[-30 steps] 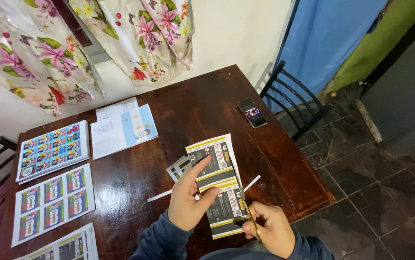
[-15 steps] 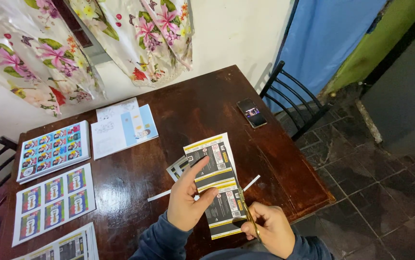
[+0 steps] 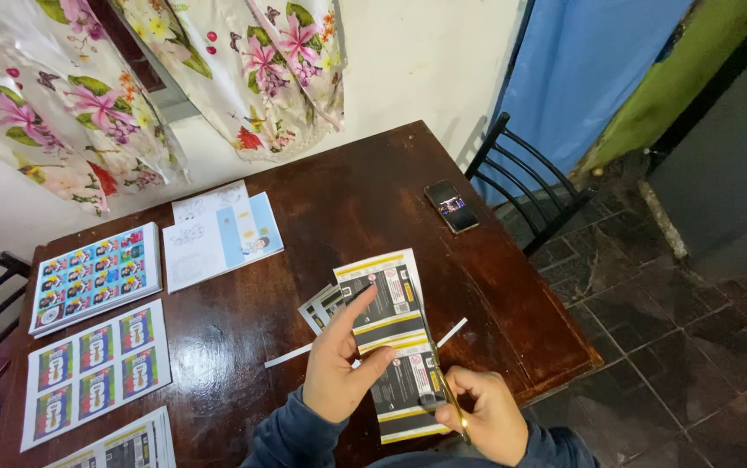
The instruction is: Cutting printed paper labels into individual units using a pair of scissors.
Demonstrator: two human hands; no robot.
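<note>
Hands on a printed strip, lower centre of the frame

The left hand (image 3: 339, 368) pinches the black-and-yellow printed strip (image 3: 395, 334) between thumb and forefinger above the table (image 3: 356, 199). The right hand (image 3: 482, 416) is curled shut around a thin gold tool (image 3: 453, 407), mostly hidden by fingers; what it is cannot be told. More sheets (image 3: 92, 368) lie at lower left, one cut off by the edge.

Phone (image 3: 451, 206) w/ lit screen, 1 o'clock. Black-yellow label strip (image 3: 391, 334) at centre. Multicolour sticker sheet (image 3: 96, 277) 9 o'clock; green-red label sheet (image 3: 96, 371) below; white-blue sheets (image 3: 222, 234) 11 o'clock.
</note>
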